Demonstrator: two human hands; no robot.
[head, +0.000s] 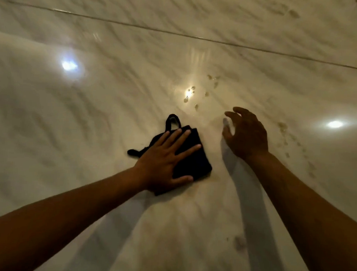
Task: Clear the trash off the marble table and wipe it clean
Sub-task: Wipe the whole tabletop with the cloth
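A black folded cloth (191, 156) with a small loop lies on the glossy marble table (72, 110) near the middle. My left hand (164, 161) presses flat on the cloth with straight, spread fingers. My right hand (245, 134) hovers just to the right of the cloth, fingers loosely curled and holding nothing. Small wet drops and crumbs (195, 95) are scattered beyond both hands.
More smears and spots (286, 136) trail along the right side, and one blotch (239, 242) lies near the front. A seam (178, 33) crosses the marble at the back. Bright lamp reflections (69, 65) show on the surface.
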